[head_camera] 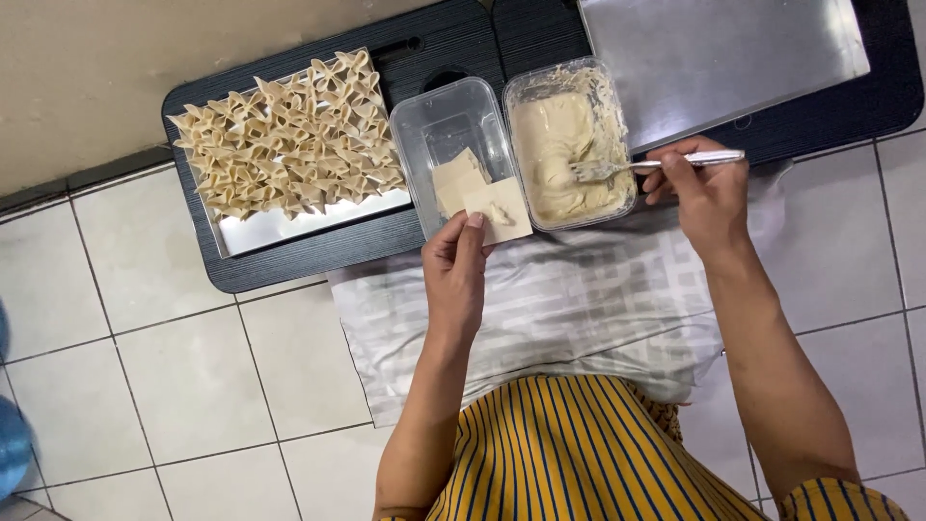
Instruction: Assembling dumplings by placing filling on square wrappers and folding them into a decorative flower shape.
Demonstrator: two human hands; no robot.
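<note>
White tile floor (pixel 174 386), clear filling tub (pixel 569 145).

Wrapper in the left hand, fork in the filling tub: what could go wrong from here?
1. The wrapper is pinched only at one corner by the left hand; it may droop and drop its dab of filling.
2. The fork in the right hand could drip paste crossing the filling tub rim.

Bare metal sheet (pixel 714 58) open (far right), tubs (pixel 453 125), dumpling tray (pixel 289 224) crowding left
</note>
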